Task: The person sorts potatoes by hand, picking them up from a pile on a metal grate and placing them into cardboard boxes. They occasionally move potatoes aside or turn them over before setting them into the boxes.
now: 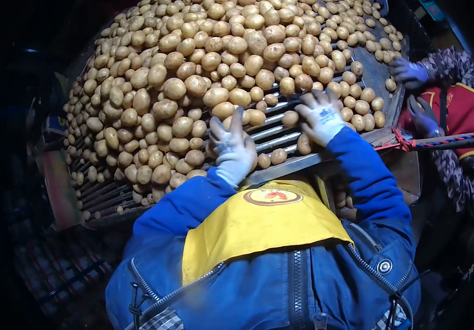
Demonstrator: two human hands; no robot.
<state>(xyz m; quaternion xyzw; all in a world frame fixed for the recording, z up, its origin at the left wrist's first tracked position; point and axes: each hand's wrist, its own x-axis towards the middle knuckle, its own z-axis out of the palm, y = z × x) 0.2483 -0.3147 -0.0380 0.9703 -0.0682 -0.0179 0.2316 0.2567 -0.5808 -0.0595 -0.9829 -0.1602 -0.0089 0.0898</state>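
Observation:
A large heap of potatoes covers most of a slatted metal rack. My left hand, in a white and grey glove, lies against potatoes near the rack's front edge, its fingers spread and pointing away from me. Further right, my right hand, gloved the same way, rests with fingers apart at the edge of the heap, touching potatoes. Bare slats and a few loose potatoes show between my two hands. Neither hand is closed around a potato.
At the right stands a co-worker in a red vest, with purple-gloved hands near the rack's side. A red and blue rope runs along a bar there. The metal front edge crosses below my wrists. A box stands at the left.

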